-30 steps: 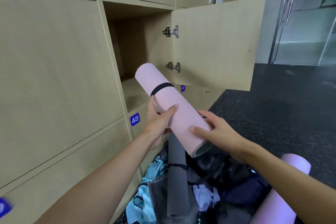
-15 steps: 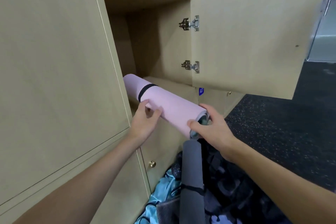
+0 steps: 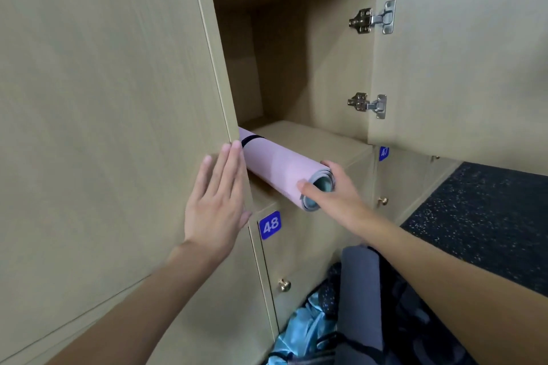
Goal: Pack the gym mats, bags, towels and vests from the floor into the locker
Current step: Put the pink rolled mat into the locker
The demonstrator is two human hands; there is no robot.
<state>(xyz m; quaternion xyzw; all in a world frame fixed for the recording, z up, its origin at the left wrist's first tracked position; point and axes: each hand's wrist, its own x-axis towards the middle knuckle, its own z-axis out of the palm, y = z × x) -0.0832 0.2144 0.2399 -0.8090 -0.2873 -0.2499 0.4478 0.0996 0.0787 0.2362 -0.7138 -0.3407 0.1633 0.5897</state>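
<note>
A rolled pink gym mat with a black strap lies partly inside the open locker. Its far end is hidden behind the locker's left wall and its near end sticks out over the front edge. My right hand grips that near end, thumb on one side and fingers on the other. My left hand is off the mat, fingers straight, flat against the closed door to the left of the opening. A rolled grey mat stands in the pile on the floor below, beside light blue cloth and dark bags.
The locker door stands swung open on the right, with two metal hinges. Below the opening is closed locker 48 with a brass knob. Dark speckled floor lies to the right.
The pink mat has slid deeper into the locker and now lies on its floor. My left hand let go of it and moved onto the neighbouring door. The camera came closer.
</note>
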